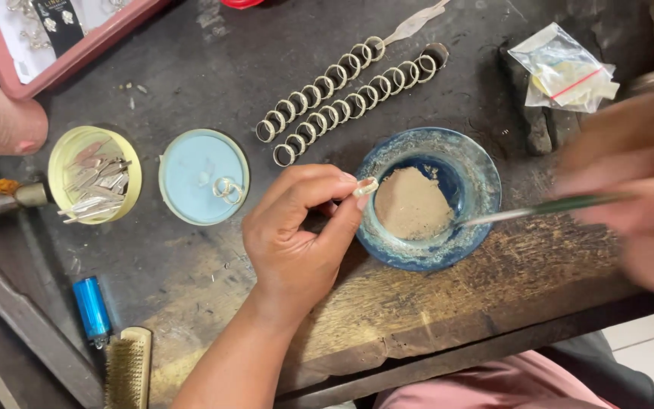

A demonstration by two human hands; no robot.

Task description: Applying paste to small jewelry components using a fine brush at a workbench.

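Centre frame: left hand [297, 235] pinches a small silver ring [365, 186] by its rim over the blue dish [471, 170] of tan powder on the counter [191, 68]; blurred right hand [637, 182] grips a thin brush [546, 208]; ring likely light, stiff, slippery.

We see two rows of rings [350, 91] on the dark bench [213, 68], a pale blue lid [191, 178], a blue lighter [91, 308] and a wire brush [128, 369].

Crowded back, open front
Bare surface [448, 295] lies near the front edge; blue dish [463, 170], ring rows [342, 95] and light-blue lid [191, 178] block the middle.
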